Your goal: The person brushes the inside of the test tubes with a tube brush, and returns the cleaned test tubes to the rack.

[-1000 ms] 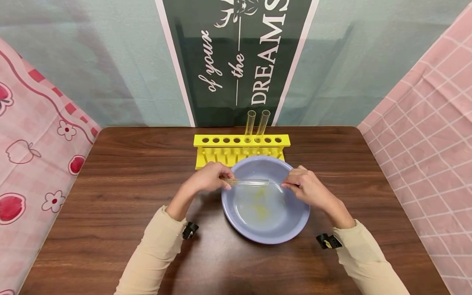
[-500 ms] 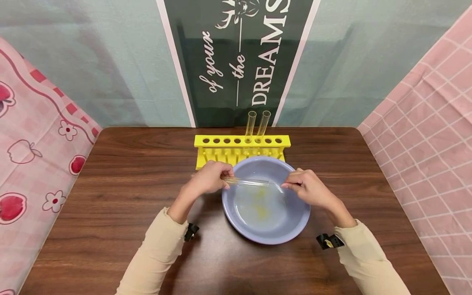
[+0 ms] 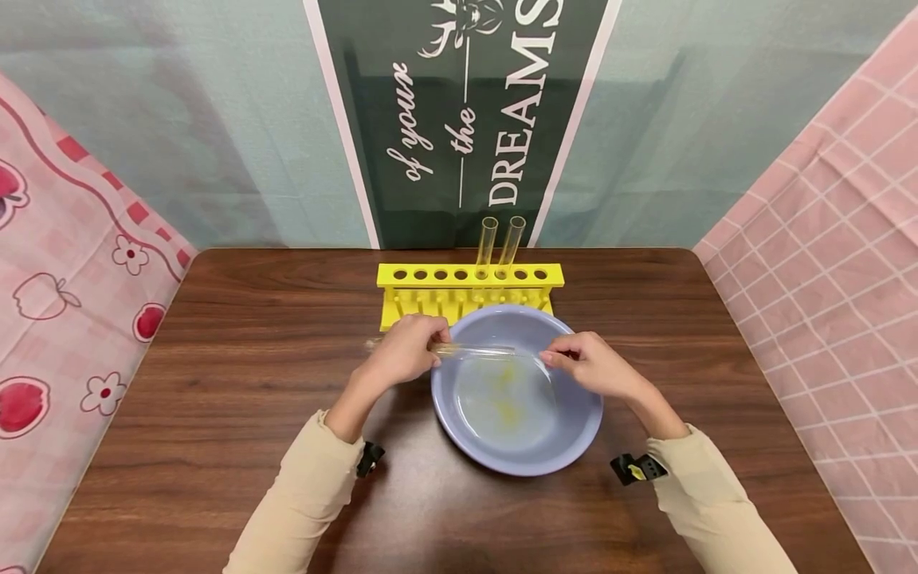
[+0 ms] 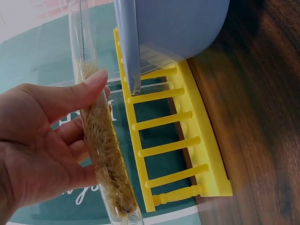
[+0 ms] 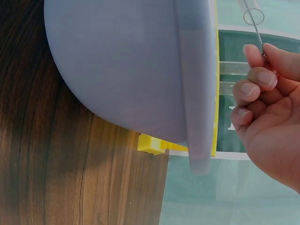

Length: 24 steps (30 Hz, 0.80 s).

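Observation:
In the head view a clear glass test tube (image 3: 482, 351) lies nearly level over the lilac basin (image 3: 446, 426). My left hand (image 3: 409, 348) grips it round its side, thumb on the near face. Inside the tube, the tan bristles of a test tube brush (image 4: 108, 161) fill the closed-end part in the left wrist view. Its twisted wire handle (image 5: 255, 29) runs out of the tube's mouth. My right hand (image 3: 594, 364) pinches that wire between thumb and forefinger, the other fingers curled. Cloudy water with yellow patches shows in the basin.
Just behind the basin stands a yellow test tube rack (image 3: 430, 273), partly hidden by it. Two glass test tubes (image 3: 511, 243) are upright in the rack. A wooden table (image 3: 251, 383) carries everything, with printed cloths hanging at the back and both sides.
Both hands have shifted slightly left. The tube's closed end now shows past my left hand. My right hand still pinches the brush's wire.

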Available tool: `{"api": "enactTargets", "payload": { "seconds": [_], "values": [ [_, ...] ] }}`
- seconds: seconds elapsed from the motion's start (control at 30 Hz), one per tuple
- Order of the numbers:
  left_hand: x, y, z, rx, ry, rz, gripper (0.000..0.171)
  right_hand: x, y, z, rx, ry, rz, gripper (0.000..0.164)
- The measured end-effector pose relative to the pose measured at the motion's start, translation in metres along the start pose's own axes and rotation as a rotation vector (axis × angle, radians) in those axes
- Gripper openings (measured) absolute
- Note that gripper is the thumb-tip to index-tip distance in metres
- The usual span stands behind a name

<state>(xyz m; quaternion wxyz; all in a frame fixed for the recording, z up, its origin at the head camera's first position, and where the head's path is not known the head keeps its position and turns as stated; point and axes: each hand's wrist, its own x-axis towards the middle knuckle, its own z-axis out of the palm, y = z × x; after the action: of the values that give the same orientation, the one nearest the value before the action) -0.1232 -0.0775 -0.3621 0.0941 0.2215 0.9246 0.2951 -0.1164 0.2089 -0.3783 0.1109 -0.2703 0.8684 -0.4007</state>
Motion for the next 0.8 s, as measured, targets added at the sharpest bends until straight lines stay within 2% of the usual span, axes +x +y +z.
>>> {"api": "enactTargets", "payload": {
  "seconds": [0.17, 0.5, 0.53, 0.73, 0.8],
  "values": [
    [-0.001, 0.001, 0.000, 0.018, 0.013, 0.023, 0.020, 0.002, 0.000, 0.002, 0.011, -0.014, 0.031, 0.019],
    [-0.002, 0.002, 0.004, 0.096, 0.035, 0.054, 0.021, 0.004, 0.002, 0.004, 0.001, 0.039, 0.069, 0.014],
    [-0.002, 0.002, 0.004, 0.106, 0.038, 0.061, 0.021, 0.004, -0.004, 0.003, -0.006, 0.048, 0.069, 0.014],
    [-0.004, 0.004, 0.007, 0.191, 0.080, 0.119, 0.021, 0.004, -0.012, 0.005, -0.035, 0.092, 0.085, 0.019],
    [-0.005, 0.005, 0.008, 0.209, 0.102, 0.126, 0.021, 0.005, -0.007, 0.005, -0.021, 0.085, 0.103, 0.022]
  ]
}}
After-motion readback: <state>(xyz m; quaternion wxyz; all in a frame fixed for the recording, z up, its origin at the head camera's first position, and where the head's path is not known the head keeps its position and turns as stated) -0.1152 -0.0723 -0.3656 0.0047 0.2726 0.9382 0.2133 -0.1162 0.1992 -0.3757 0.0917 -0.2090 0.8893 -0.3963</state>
